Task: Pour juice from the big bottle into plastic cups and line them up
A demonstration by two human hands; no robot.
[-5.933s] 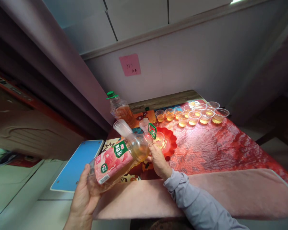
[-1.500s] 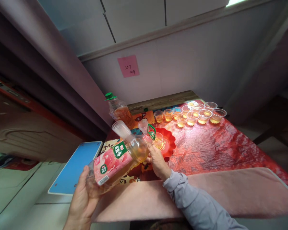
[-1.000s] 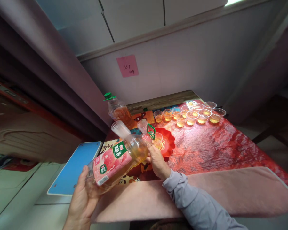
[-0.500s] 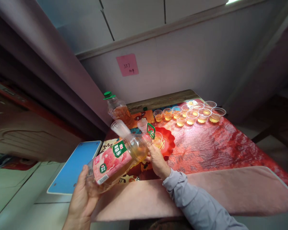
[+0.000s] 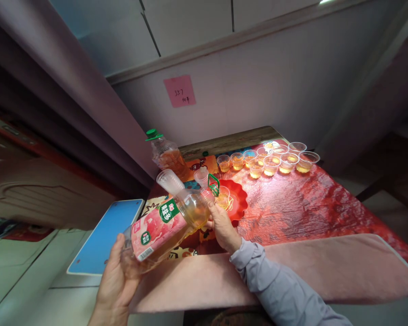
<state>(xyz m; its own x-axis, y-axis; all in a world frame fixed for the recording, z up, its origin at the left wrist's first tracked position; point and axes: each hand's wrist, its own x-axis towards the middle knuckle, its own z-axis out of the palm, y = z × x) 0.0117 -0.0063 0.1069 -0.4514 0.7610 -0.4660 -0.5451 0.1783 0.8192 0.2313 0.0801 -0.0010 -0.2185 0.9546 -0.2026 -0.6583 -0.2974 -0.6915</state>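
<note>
Both hands hold a large clear juice bottle (image 5: 161,228), pink-labelled and half full of amber juice. It is tilted with its neck toward the right. My left hand (image 5: 117,276) is wrapped around the bottle's base, while my right hand (image 5: 222,226) grips near its neck. A green carry ring (image 5: 213,184) hangs at the neck. Just beyond the mouth, a clear plastic cup (image 5: 225,198) with amber liquid sits in a red scalloped dish (image 5: 240,206). Whether juice is flowing I cannot make out. Behind the bottle lies a stack of clear cups (image 5: 170,182).
Several cups of juice (image 5: 271,165) stand in rows at the table's back right. A second juice bottle (image 5: 170,156) with a green cap stands at the back left. Pink cloth (image 5: 326,271) covers the front edge. A blue board (image 5: 105,237) is at the left.
</note>
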